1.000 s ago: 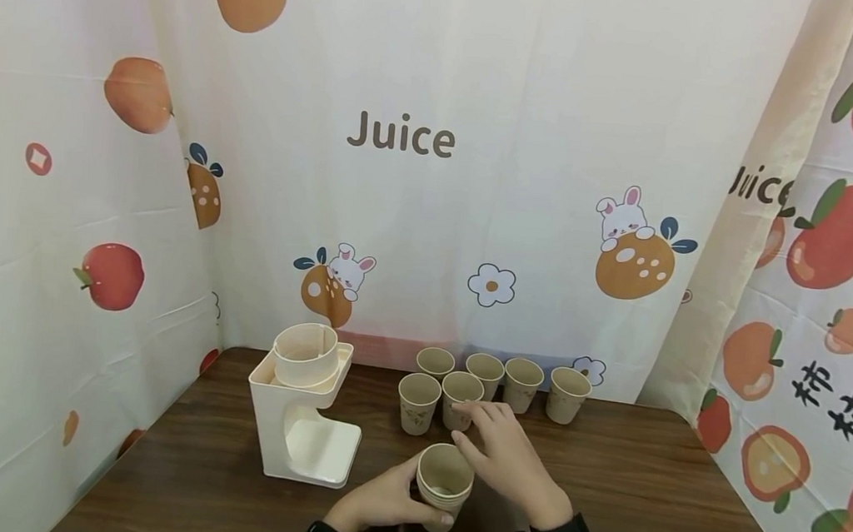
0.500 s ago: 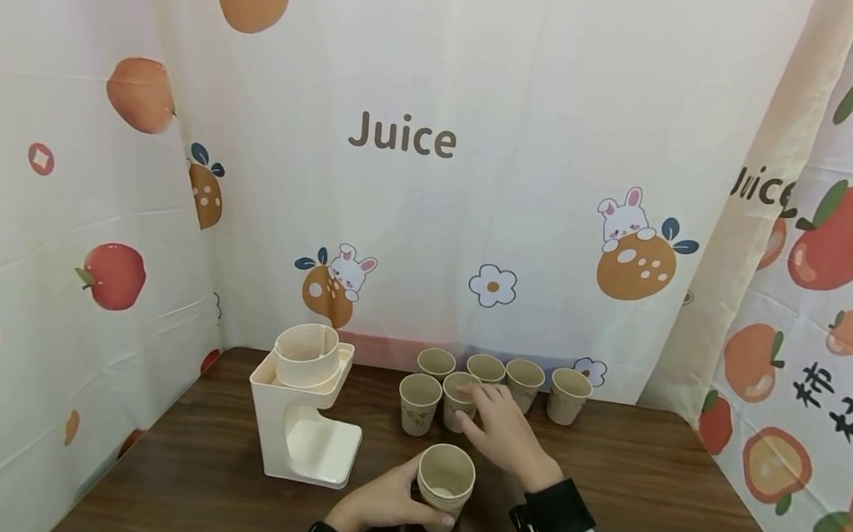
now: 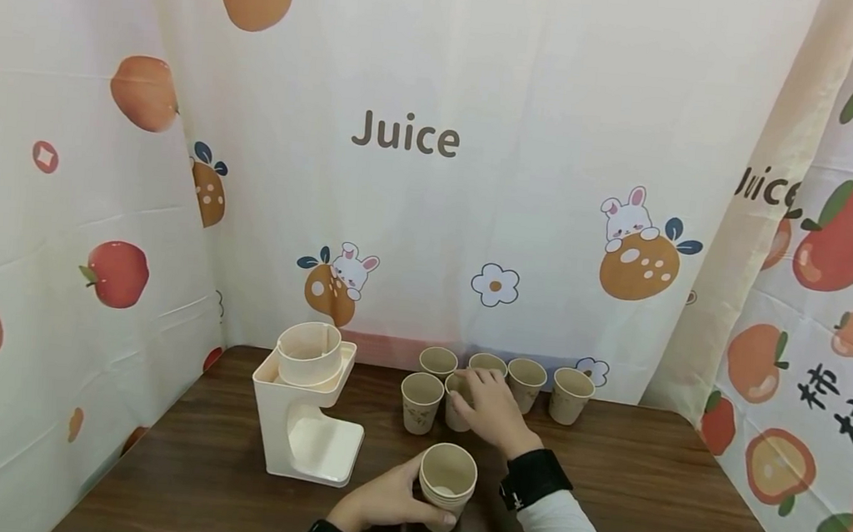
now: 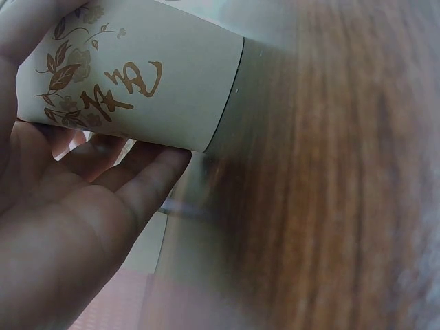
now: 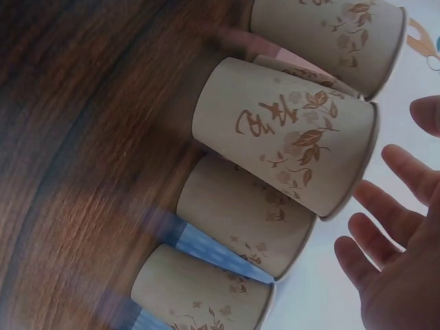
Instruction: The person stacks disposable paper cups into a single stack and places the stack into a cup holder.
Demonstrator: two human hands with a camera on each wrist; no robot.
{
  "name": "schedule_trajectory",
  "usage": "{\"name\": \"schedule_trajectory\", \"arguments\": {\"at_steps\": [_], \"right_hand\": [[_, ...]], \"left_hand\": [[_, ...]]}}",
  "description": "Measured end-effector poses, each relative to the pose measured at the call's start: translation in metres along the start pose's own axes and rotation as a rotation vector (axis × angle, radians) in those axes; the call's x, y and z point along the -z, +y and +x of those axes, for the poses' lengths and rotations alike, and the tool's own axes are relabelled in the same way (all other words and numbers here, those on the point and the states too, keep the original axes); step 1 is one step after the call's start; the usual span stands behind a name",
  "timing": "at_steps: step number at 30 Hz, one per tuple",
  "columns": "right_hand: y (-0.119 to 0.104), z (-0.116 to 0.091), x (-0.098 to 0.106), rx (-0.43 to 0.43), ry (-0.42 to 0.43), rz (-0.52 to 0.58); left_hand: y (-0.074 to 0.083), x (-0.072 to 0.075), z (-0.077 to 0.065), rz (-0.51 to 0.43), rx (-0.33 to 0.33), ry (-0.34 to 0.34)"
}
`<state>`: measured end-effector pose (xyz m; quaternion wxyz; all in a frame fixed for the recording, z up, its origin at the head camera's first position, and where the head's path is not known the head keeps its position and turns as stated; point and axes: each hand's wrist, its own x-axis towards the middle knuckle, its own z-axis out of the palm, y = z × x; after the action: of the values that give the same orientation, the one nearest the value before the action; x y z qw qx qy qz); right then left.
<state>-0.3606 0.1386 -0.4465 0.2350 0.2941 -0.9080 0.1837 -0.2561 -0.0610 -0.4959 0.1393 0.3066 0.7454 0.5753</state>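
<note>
Near the table's front, my left hand (image 3: pixel 385 499) grips a nested stack of beige paper cups (image 3: pixel 444 499), thumb on the near side and fingers round the far side. The left wrist view shows the lowest paper cup (image 4: pixel 158 75) with its brown flower print and lettering, its base close over the wood. Farther back, my right hand (image 3: pixel 496 413) reaches over a single upright paper cup (image 3: pixel 456 414) in the front of the group. In the right wrist view, its fingers (image 5: pixel 392 206) are spread and extended right by the rim of that printed cup (image 5: pixel 275 134).
Other paper cups stand upright around it: one at front left (image 3: pixel 419 407), several along the back, the rightmost one (image 3: pixel 570 398) a little apart. A cream C-shaped appliance (image 3: pixel 274 433) with a round open top stands left on the dark wooden table (image 3: pixel 641 500). Printed curtains (image 3: pixel 414 232) enclose the table.
My right hand has moved from beside the held stack, away from me to the front standing cup. The left hand and its stack have stayed in place.
</note>
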Motion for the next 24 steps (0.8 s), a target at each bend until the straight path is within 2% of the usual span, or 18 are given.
{"name": "schedule_trajectory", "arguments": {"at_steps": [15, 24], "right_hand": [[-0.0017, 0.0082, -0.006, -0.063, -0.093, -0.04], [-0.0036, 0.0079, -0.0069, -0.052, -0.09, -0.099]], "left_hand": [[0.0018, 0.0003, -0.0008, -0.014, 0.006, -0.013], [0.0, 0.0009, -0.0007, -0.028, -0.004, -0.02]]}}
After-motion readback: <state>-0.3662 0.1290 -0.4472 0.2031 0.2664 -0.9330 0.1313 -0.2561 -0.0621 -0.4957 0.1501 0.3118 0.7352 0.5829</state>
